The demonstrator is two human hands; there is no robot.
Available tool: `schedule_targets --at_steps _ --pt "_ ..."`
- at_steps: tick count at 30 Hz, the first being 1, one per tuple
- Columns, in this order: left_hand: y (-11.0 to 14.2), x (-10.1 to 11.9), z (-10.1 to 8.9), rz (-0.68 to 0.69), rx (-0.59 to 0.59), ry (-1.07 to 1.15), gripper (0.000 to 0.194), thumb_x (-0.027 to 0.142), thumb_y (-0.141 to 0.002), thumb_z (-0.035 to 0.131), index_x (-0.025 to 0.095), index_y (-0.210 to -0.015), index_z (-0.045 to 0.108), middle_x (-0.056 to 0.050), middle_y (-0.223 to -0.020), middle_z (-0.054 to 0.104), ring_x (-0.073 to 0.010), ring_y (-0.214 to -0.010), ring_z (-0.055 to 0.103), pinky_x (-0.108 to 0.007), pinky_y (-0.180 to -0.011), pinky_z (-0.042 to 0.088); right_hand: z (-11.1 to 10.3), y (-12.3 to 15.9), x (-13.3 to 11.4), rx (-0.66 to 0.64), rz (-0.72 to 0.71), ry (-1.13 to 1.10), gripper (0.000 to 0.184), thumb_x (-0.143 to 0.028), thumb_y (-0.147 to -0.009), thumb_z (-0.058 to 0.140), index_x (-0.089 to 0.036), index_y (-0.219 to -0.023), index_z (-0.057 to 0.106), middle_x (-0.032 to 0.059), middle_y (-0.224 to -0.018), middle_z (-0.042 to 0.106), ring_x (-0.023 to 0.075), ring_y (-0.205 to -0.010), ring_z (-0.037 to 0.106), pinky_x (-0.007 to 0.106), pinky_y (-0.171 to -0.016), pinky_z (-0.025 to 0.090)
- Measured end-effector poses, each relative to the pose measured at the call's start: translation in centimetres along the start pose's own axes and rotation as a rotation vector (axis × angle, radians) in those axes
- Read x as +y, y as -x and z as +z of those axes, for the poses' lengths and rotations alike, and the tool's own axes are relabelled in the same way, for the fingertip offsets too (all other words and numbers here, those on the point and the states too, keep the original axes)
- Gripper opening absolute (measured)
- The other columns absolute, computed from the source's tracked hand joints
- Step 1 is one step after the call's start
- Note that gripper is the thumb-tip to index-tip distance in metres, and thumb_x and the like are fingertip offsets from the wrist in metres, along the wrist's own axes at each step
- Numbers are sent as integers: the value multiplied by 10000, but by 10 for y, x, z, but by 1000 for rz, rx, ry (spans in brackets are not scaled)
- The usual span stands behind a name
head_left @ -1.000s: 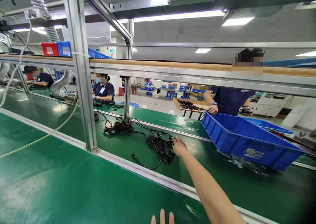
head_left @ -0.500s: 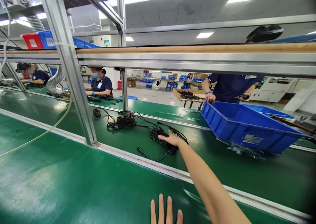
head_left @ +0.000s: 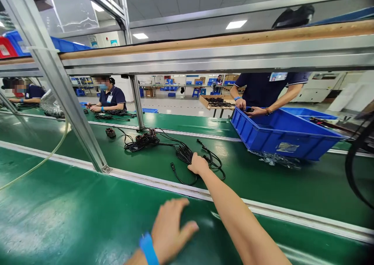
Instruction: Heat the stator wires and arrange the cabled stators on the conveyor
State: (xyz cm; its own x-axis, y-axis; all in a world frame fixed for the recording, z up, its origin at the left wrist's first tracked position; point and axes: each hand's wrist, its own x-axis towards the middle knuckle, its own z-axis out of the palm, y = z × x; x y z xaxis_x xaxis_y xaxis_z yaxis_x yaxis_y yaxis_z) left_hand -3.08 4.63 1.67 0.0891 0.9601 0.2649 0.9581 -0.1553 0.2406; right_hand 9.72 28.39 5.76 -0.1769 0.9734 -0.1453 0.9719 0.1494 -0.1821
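My right hand [head_left: 199, 164] reaches across the rail to a coiled bundle of black cable [head_left: 184, 153] on the green belt, its fingers closed round the middle of the coil. Loose cable ends with a dark connector [head_left: 172, 166] lie on both sides of it. Cable runs left from the coil to a second tangle of black cable [head_left: 142, 141] with small coppery parts. My left hand [head_left: 171, 225], a blue band at its wrist, hovers over the near green surface, thumb and fingers apart, holding nothing.
A metal post [head_left: 66, 93] rises on the left, and a shelf beam [head_left: 204, 58] crosses overhead. On the right a blue bin [head_left: 280, 138] sits tilted at the belt, with a co-worker [head_left: 263, 89] behind it. A small dark coil [head_left: 110, 132] lies farther left.
My right hand has gone from spread over the coil to closed on it. My left hand has come farther into view. The co-worker's second hand has moved to the bin's edge.
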Motion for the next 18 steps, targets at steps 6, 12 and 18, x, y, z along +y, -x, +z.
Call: schedule_targets --at_steps 6,12,18 --pt "-162 -119 -61 -382 166 -249 821 307 -914 595 -25 -1534 173 -277 -1426 420 -378 -1229 487 -468 -1028 456 -6 5 17 10 -15 -60 522 -320 -894 679 -91 -1321 483 128 -1070 652 258 -994 654 401 -857 541" --pt "-232 -167 -45 -387 153 -389 848 195 -878 579 -15 -1547 101 -313 -1488 335 -407 -1358 334 -459 -978 483 -12 6 28 27 -7 -92 575 -297 -855 702 -90 -1333 460 155 -1132 655 275 -1025 662 413 -892 534" --pt "-262 -182 -47 -361 102 -440 578 98 -982 321 24 -1546 220 -258 -1314 543 -311 -1165 559 -440 -918 499 -15 5 40 4 10 -111 607 -278 -845 699 -87 -1360 439 156 -1138 661 277 -1019 669 416 -887 542"
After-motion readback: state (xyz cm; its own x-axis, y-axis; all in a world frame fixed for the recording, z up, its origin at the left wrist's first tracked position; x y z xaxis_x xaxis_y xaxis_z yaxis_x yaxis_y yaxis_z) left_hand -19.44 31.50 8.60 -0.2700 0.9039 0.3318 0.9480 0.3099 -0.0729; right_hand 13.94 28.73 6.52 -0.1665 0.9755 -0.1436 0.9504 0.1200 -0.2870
